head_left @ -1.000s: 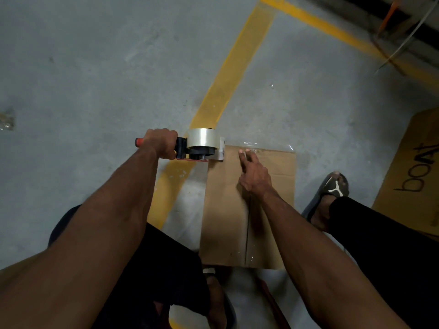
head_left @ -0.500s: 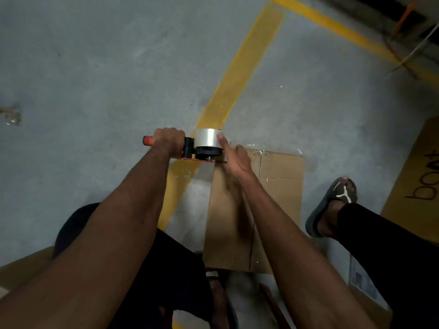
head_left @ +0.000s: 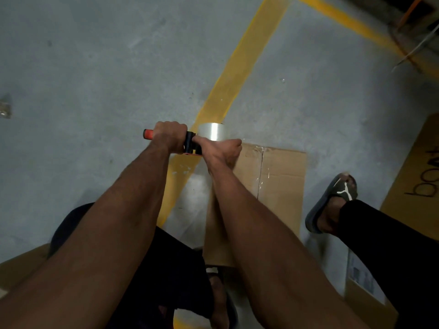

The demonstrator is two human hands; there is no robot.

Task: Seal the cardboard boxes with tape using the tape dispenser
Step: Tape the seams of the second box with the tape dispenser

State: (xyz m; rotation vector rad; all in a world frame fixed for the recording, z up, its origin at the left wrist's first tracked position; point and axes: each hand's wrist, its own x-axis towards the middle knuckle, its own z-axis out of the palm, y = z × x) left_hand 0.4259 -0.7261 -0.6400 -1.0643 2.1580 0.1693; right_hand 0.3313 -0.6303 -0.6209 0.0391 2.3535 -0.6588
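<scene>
Fingers of the left hand (head_left: pixel 169 138) clench the orange handle of the tape dispenser (head_left: pixel 190 141) while the right hand (head_left: pixel 222 151) grips its clear roll at the far left corner of the flat cardboard box (head_left: pixel 280 184), grey floor (head_left: pixel 95 67) open beyond.

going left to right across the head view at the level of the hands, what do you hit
orange handle tip → left hand gripping the tape dispenser's handle → right hand at the clear tape roll → cardboard box with its taped centre seam → sandalled foot → flat cardboard with handwriting
</scene>
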